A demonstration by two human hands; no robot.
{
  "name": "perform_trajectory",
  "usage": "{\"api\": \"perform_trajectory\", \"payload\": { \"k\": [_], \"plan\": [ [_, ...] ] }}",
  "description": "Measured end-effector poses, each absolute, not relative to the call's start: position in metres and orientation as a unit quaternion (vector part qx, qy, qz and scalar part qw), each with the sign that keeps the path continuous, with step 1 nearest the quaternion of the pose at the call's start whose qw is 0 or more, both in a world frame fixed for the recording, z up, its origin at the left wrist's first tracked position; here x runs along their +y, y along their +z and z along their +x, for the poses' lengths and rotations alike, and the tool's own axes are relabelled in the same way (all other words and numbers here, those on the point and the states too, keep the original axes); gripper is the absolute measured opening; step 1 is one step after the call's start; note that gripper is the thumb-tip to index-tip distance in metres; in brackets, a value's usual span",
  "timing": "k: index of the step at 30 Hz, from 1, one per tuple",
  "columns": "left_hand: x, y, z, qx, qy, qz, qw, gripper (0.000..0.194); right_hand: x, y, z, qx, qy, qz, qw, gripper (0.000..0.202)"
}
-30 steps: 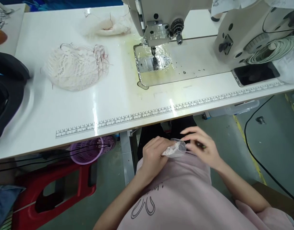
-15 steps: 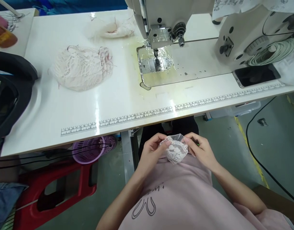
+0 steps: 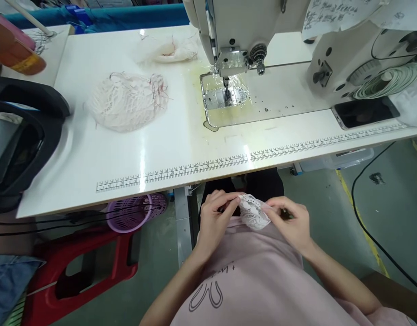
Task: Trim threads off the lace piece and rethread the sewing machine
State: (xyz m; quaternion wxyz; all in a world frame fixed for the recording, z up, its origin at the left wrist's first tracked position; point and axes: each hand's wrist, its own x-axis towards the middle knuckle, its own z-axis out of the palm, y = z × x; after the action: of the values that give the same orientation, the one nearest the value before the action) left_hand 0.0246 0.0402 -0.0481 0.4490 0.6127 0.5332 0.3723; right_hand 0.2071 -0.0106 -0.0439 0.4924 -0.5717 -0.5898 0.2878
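Observation:
A small piece of white lace (image 3: 254,212) is stretched between my two hands, over my lap and just below the table's front edge. My left hand (image 3: 218,213) pinches its left upper edge between thumb and fingertips. On the other side, my right hand (image 3: 290,218) is closed on the lace's right edge. Something small and dark shows within the curl of the right fingers, too hidden to name. A sewing machine (image 3: 229,61) stands beyond on the table, its needle over the metal plate. Left of it lies a heap of pale lace pieces (image 3: 128,102) with loose reddish threads.
A printed ruler (image 3: 195,168) runs along the front of the white table (image 3: 174,149). A phone (image 3: 365,113) lies at right, a black clothes iron (image 3: 28,136) at left. Below are a purple basket (image 3: 130,217) and a red stool (image 3: 82,267).
The lace has been turned and bunched up between my hands, its sheer upper part no longer showing. The whole view has shifted slightly.

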Motion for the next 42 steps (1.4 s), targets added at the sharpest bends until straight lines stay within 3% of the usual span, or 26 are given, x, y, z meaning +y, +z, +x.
{"api": "perform_trajectory", "payload": {
  "k": [2,6,10,15,21,26,33,42],
  "plan": [
    [0.039,-0.047,0.026,0.538,0.358,0.583,0.491,0.018,-0.014,-0.043,0.204,-0.666,0.206,-0.52,0.493,0.013],
    [0.036,-0.043,0.029,0.44,0.375,0.459,0.675,0.037,-0.015,-0.047,0.193,-0.754,0.1,-0.47,0.449,0.025],
    [0.029,-0.038,0.036,0.355,0.37,0.37,0.775,0.05,-0.011,-0.053,0.184,-0.768,0.061,-0.477,0.422,0.02],
    [0.026,-0.037,0.045,0.436,0.371,0.305,0.761,0.026,-0.014,-0.05,0.185,-0.776,0.116,-0.46,0.415,0.014],
    [0.03,-0.03,0.044,0.436,0.371,0.386,0.724,0.042,-0.01,-0.034,0.203,-0.663,0.218,-0.529,0.483,0.033],
    [0.031,-0.023,0.039,0.444,0.359,0.458,0.681,0.033,0.005,-0.033,0.208,-0.553,0.407,-0.547,0.479,0.005],
    [0.038,-0.023,0.039,0.456,0.341,0.453,0.685,0.041,0.003,-0.034,0.204,-0.55,0.374,-0.55,0.505,0.005],
    [0.039,-0.029,0.039,0.489,0.326,0.43,0.686,0.027,0.007,-0.034,0.206,-0.591,0.34,-0.538,0.495,0.006]
  ]
}}
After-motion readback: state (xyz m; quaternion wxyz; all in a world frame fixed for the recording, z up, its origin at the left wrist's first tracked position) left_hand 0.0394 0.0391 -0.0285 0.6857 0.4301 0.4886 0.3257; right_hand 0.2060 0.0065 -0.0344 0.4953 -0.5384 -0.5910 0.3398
